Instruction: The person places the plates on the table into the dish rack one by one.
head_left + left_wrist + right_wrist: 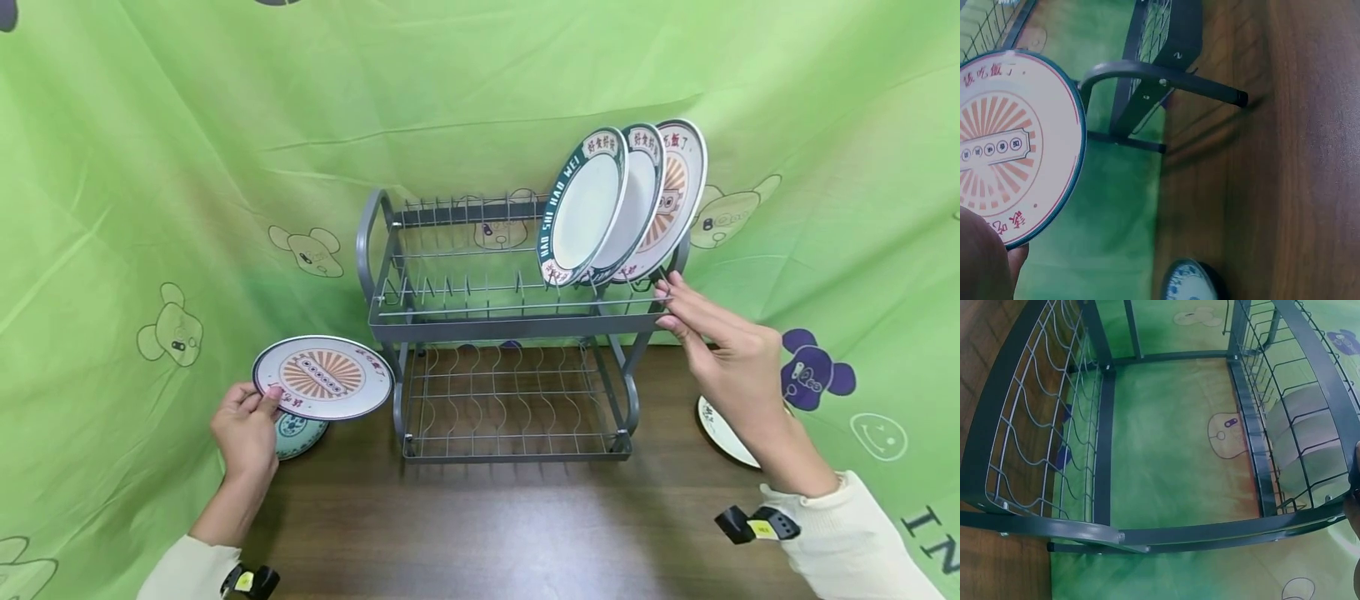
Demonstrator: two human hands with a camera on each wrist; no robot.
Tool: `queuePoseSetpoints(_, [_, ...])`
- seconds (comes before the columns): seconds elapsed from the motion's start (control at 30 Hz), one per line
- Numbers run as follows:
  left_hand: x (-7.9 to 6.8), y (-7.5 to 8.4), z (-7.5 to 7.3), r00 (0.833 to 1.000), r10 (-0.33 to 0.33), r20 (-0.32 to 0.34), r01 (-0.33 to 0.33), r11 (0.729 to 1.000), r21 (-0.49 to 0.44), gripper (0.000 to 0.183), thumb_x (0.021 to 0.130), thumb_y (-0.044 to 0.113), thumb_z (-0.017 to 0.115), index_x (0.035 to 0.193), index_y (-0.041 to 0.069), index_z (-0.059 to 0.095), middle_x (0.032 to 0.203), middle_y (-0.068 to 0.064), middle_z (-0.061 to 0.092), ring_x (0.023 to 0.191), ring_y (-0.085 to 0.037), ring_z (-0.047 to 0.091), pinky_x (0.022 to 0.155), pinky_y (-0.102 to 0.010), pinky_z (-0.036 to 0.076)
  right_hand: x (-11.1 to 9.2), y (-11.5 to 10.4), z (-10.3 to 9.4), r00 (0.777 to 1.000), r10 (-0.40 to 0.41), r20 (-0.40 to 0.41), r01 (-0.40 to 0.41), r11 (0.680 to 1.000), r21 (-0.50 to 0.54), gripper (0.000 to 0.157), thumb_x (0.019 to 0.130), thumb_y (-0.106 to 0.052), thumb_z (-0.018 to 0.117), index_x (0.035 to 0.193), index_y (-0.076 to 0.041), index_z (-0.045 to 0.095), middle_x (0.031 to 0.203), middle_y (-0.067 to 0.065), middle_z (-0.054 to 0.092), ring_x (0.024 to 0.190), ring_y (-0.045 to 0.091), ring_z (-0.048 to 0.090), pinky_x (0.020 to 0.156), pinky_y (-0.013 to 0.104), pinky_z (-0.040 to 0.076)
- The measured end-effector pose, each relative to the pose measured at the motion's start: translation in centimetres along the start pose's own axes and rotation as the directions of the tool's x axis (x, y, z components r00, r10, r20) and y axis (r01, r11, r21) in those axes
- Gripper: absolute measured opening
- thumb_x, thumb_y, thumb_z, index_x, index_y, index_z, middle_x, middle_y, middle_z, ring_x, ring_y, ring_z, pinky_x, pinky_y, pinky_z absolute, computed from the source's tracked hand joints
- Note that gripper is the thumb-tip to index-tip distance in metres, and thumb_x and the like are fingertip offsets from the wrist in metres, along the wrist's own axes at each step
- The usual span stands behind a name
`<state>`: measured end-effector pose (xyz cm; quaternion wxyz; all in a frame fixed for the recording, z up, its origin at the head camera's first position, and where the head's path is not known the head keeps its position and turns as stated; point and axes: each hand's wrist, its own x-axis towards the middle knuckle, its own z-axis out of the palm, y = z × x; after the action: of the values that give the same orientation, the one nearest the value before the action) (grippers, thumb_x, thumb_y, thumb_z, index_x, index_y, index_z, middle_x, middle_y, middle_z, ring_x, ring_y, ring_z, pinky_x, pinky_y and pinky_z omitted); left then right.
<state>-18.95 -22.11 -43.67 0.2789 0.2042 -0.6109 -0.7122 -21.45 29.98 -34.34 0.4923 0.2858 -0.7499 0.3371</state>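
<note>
In the air beside the left end of the rack (487, 330), the left hand (247, 431) pinches a sunburst-patterned plate (322, 379) by its rim, a grip that leaves most of the edge free. The right hand (727, 343) grasps the rack's upper front corner, probably steadying it, as three plates (587, 212) stand tilted up top, seemingly kept on edge by its slots.

The rack (517, 331) stands toward the table's (480, 525) back edge. Three plates (585, 208) stand side by side in its upper tier, at the right end; the right hand (723, 346) is at that tier's front right corner. Left of the rack, the left hand (247, 429) holds a fourth plate (322, 379), partly hiding a bowl (302, 435) near the table's left edge. Near the right edge, a dish (723, 433) lies partly behind the right wrist.
</note>
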Motion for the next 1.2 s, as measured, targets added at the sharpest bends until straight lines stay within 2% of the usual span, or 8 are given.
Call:
queuePoseSetpoints(0.17, [-1.2, 0.9, 0.5, 0.997, 0.066, 0.05, -0.065, 0.998, -0.018, 0.014, 0.093, -0.012, 0.065, 0.087, 0.0, 0.061, 0.074, 0.012, 0.075, 0.071, -0.002, 0.074, 0.073, -0.018, 0.063, 0.1, -0.2, 0.0, 1.0, -0.003, -0.016, 0.003, 1.0, 0.005, 0.035, 0.072, 0.016, 0.08, 0.105, 0.005, 0.078, 0.11, 0.024, 0.074, 0.119, 0.015, 0.07, 0.102, 0.017, 0.054])
queuePoseSetpoints(0.57, [-4.3, 2.2, 2.5, 0.979, 0.123, 0.162, -0.115, 0.992, -0.058, 0.015, 0.09, -0.019, 0.062, 0.084, -0.005, 0.062, 0.076, 0.01, 0.077, 0.075, -0.005, 0.077, 0.077, -0.021, 0.063, -0.1, 0.1, 0.0, 1.0, -0.008, -0.018, 0.008, 1.0, 0.004, 0.034, 0.073, 0.016, 0.08, 0.105, 0.005, 0.078, 0.111, 0.024, 0.074, 0.119, 0.017, 0.071, 0.101, 0.017, 0.054])
queuePoseSetpoints(0.77, [-5.7, 3.0, 3.5, 0.968, 0.11, 0.224, -0.106, 0.994, -0.029, 0.013, 0.088, -0.018, 0.066, 0.085, -0.006, 0.062, 0.075, 0.009, 0.077, 0.074, -0.006, 0.076, 0.075, -0.021, 0.064, -0.2, 0.2, 0.0, 1.0, -0.006, -0.014, 0.007, 1.0, 0.001, 0.034, 0.074, 0.014, 0.081, 0.107, 0.004, 0.078, 0.112, 0.023, 0.074, 0.119, 0.019, 0.071, 0.101, 0.017, 0.054])
queuePoseSetpoints(0.93, [-6.5, 3.8, 4.0, 0.957, 0.066, 0.281, -0.057, 0.998, -0.042, 0.016, 0.087, -0.019, 0.067, 0.085, -0.004, 0.064, 0.077, 0.004, 0.078, 0.076, -0.009, 0.077, 0.075, -0.025, 0.065, -0.2, 0.2, 0.2, 1.0, -0.005, -0.02, 0.005, 1.0, 0.002, 0.034, 0.075, 0.013, 0.081, 0.107, 0.002, 0.078, 0.112, 0.021, 0.075, 0.118, 0.019, 0.071, 0.101, 0.017, 0.054])
queuePoseSetpoints(1.0, [-7.0, 4.2, 4.2, 0.949, 0.061, 0.31, -0.046, 0.997, -0.056, 0.015, 0.087, -0.02, 0.066, 0.086, -0.005, 0.064, 0.079, 0.001, 0.079, 0.078, -0.011, 0.078, 0.078, -0.028, 0.065, -0.1, -0.1, 0.3, 1.0, -0.007, -0.024, 0.007, 1.0, -0.006, 0.032, 0.075, 0.012, 0.081, 0.106, 0.003, 0.078, 0.111, 0.022, 0.075, 0.118, 0.018, 0.071, 0.101, 0.017, 0.054])
queuePoseSetpoints(1.2, [-8.3, 5.3, 4.9, 0.92, 0.085, 0.381, -0.079, 0.996, -0.033, 0.011, 0.087, -0.019, 0.068, 0.089, -0.009, 0.062, 0.081, 0.0, 0.079, 0.081, -0.012, 0.078, 0.082, -0.03, 0.064, 0.5, -1.5, 0.3, 0.999, -0.012, -0.044, 0.012, 1.0, -0.004, 0.03, 0.074, 0.015, 0.079, 0.103, 0.008, 0.077, 0.11, 0.025, 0.074, 0.119, 0.013, 0.07, 0.101, 0.016, 0.053])
